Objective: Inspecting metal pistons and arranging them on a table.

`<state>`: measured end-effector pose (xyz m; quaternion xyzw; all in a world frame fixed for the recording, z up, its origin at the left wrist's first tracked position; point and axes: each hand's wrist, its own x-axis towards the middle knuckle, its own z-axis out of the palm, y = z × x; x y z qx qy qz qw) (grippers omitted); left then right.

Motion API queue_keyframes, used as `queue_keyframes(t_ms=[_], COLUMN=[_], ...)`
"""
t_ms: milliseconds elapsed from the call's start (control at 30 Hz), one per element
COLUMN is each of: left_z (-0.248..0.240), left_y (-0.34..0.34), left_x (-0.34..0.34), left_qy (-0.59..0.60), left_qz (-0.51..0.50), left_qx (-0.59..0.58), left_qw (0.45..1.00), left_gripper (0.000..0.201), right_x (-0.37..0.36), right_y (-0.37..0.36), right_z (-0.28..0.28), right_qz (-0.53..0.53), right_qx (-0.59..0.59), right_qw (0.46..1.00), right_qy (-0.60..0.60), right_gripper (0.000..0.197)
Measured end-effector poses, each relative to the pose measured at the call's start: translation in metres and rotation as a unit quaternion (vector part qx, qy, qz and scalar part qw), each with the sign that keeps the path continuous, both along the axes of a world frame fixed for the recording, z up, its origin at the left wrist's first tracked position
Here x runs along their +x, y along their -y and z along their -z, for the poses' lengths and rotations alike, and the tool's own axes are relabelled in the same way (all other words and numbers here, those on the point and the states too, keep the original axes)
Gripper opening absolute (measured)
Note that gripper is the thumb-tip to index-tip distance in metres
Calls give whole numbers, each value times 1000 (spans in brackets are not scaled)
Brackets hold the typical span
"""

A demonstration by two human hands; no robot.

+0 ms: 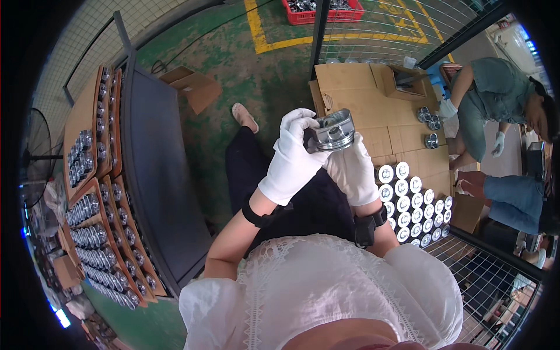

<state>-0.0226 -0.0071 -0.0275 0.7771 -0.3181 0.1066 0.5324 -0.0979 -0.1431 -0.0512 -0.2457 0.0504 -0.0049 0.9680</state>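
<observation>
A shiny metal piston [334, 130] is held up in front of me, tilted, with its ring grooves at the lower edge. My left hand [293, 153], in a white glove, grips it from the left, fingers over its upper side and thumb beneath. My right hand [354, 170], also gloved, is closed against its lower right side; part of that palm and some fingers are hidden behind the piston. To the right of my hands, several pistons [402, 203] stand in rows, round faces up, on a cardboard-covered table [364, 102].
On the left, a dark grey cabinet side [154, 128] stands beside stacked cardboard trays of pistons [93, 227]. Loose pistons [431, 140] and an open cardboard box [405, 83] sit on the table's far right. A co-worker [493, 99] reaches in there. A red crate [324, 16] rests on the floor.
</observation>
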Motion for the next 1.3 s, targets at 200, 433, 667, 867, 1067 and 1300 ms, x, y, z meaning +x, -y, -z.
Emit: queue_keyframes(t_ms=[200, 433, 667, 867, 1067, 1300], left_z=[-10, -9, 12, 20, 30, 34], left_y=[10, 4, 9, 10, 5, 5], left_x=[-12, -10, -2, -7, -7, 1], left_qy=[-85, -93, -77, -65, -82, -43], left_qz=[33, 20, 17, 26, -10, -30], left_qx=[-1, 33, 58, 72, 105, 48], left_qw=[996, 995, 995, 995, 991, 998], left_gripper=[55, 58, 51, 50, 40, 27], right_x=[-3, -6, 2, -4, -4, 3], right_y=[2, 7, -3, -10, -6, 4], right_z=[-2, 1, 8, -3, 1, 12], right_qz=[-51, -1, 216, 287, 273, 262], right_qx=[193, 41, -432, -646, -584, -418], right_qw=[975, 999, 873, 706, 760, 861], right_qy=[-96, -22, -72, -38, -87, -122], right_gripper=[67, 56, 70, 74, 73, 71])
